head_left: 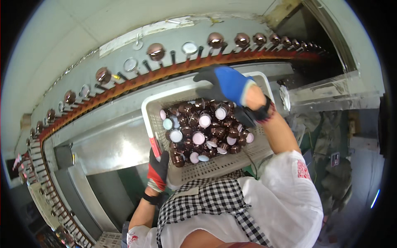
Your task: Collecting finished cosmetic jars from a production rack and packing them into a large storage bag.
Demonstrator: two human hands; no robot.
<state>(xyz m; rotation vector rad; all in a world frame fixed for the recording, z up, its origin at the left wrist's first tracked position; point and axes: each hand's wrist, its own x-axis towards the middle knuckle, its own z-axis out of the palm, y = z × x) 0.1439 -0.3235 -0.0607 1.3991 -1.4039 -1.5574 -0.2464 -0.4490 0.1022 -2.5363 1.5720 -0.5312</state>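
A white perforated plastic basket stands in front of me, tilted in the view. It holds a heap of shiny dark brown rounded caps, several with pale pink or light blue round faces. My left hand, in a red and black glove, grips the basket's left rim near its front corner, just below a red strip. Over the far side of the basket reaches my right hand, in a blue and black glove. Its thumb and fingers are apart, with nothing visible between them.
Beyond the basket runs a curved conveyor track with upright holders, several carrying brown domed caps and others silvery discs. A metal tabletop extends to the left. A transparent panel juts in at the right.
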